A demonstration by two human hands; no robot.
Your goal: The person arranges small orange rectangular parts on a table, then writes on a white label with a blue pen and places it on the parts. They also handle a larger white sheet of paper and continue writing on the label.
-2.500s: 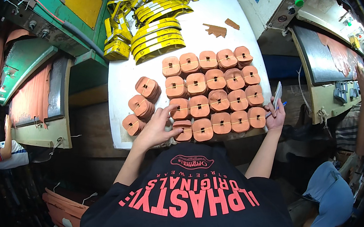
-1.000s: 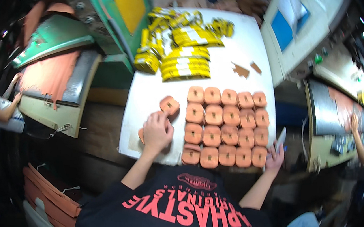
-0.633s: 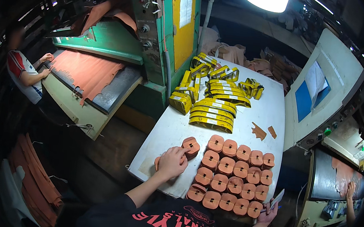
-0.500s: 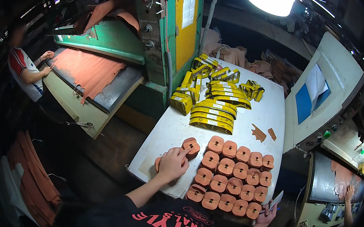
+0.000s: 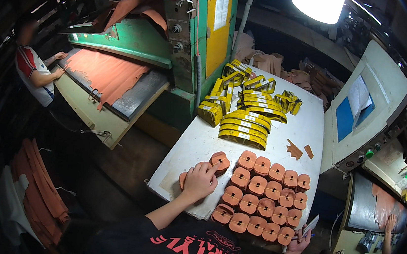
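Under the left hand [image 5: 199, 181], on the near-left part of the white rectangular desk [image 5: 197, 141]: small stacks of tan, rounded-square leather cut pieces. Left grip: palm down, fingers curled over one low stack [image 5: 183, 179] whose edge shows just left of the wrist; forefinger tip touching a second stack [image 5: 220, 161] just beyond the hand. Whether the fingers clasp the low stack or only press on it cannot be told.

Just right of that grip: block of matching tan leather stacks [image 5: 265, 198], set touching in rows, reaching to the near edge of the desk.

Right hand [image 5: 299, 242]: past the block's near-right corner, at the desk edge. Right grip: closed on a thin pale flat blade-like piece [image 5: 311, 223] that stands tilted up out of the fingers.

Beyond the left grip, well apart: heap of yellow looped steel cutting dies [image 5: 247, 114], some flat, some on edge. Right of the heap: two small brown leather scraps [image 5: 298, 150].

Beyond and left of the left grip, off the desk: green press machine [image 5: 137, 45] with a sheet of orange-brown leather [image 5: 104, 72] spread on its bed; another person's hand rests at its far-left edge.

Right of the right grip: pale control cabinet [image 5: 369, 109] with a blue panel.
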